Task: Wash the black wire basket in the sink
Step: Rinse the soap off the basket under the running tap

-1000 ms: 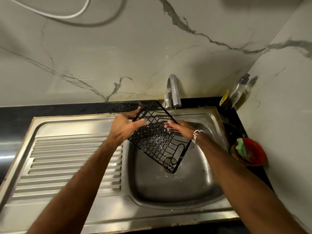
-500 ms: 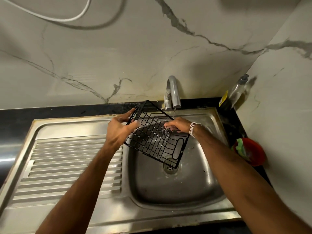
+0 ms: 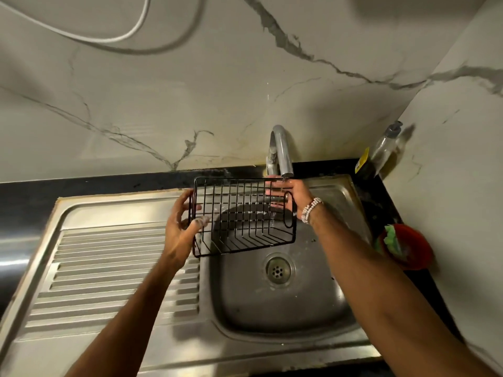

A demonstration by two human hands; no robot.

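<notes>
A black wire basket [image 3: 239,235] hangs level above the steel sink basin [image 3: 299,303], its opening facing me. My left hand [image 3: 181,227] grips its left end, thumb over the front wire and fingers behind. At the right end my right hand [image 3: 288,195], with a bead bracelet on the wrist, holds the basket's upper right corner under the tap [image 3: 280,151]. A thin stream of water falls onto that hand. The drain [image 3: 277,270] shows below the basket.
A ribbed steel draining board [image 3: 109,276] lies left of the basin. A clear pump bottle [image 3: 381,151] stands in the back right corner. A red bowl [image 3: 413,248] with a green scrubber [image 3: 389,240] sits on the black counter at the right. Marble walls close the back and right.
The basket has been lifted and turned from a diagonal tilt to level, with its opening now facing me. Both hands rose with it toward the tap, and the drain is uncovered.
</notes>
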